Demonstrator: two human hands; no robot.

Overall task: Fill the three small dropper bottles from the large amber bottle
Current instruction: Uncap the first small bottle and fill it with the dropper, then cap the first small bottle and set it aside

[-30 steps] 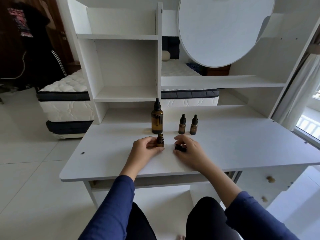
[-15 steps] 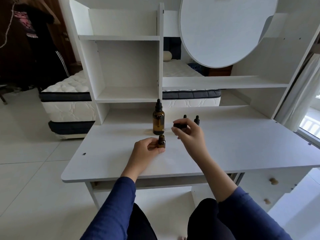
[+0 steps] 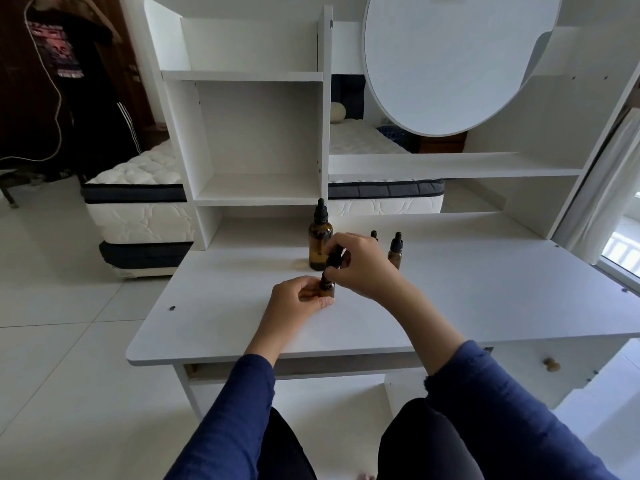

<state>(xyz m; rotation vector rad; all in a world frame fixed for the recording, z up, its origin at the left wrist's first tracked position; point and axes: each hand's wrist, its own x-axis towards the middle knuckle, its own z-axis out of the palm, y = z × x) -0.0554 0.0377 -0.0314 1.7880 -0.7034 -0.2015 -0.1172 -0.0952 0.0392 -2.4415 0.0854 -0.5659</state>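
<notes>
My left hand [image 3: 300, 299] grips a small amber dropper bottle [image 3: 327, 289] upright on the white desk [image 3: 467, 299]. Directly above it, my right hand [image 3: 362, 265] pinches the black dropper cap [image 3: 334, 256], whose lower end sits at the bottle's neck. Just behind my hands stands the large amber bottle [image 3: 320, 242] with its black dropper cap on. Two more small capped dropper bottles stand to the right: one [image 3: 373, 235] is mostly hidden behind my right hand, the other [image 3: 395, 250] is in plain view.
A white shelf unit [image 3: 256, 140] and a round white panel [image 3: 457, 60] rise at the back of the desk. A long shelf [image 3: 450, 166] runs to the right. A mattress [image 3: 138, 206] lies on the floor behind left. Drawer knobs [image 3: 550, 364] show under the desk's right side.
My right hand lifted the dropper cap off the desk, raised it near the large bottle, then brought it down onto the small bottle in my left hand. The left hand stayed put.
</notes>
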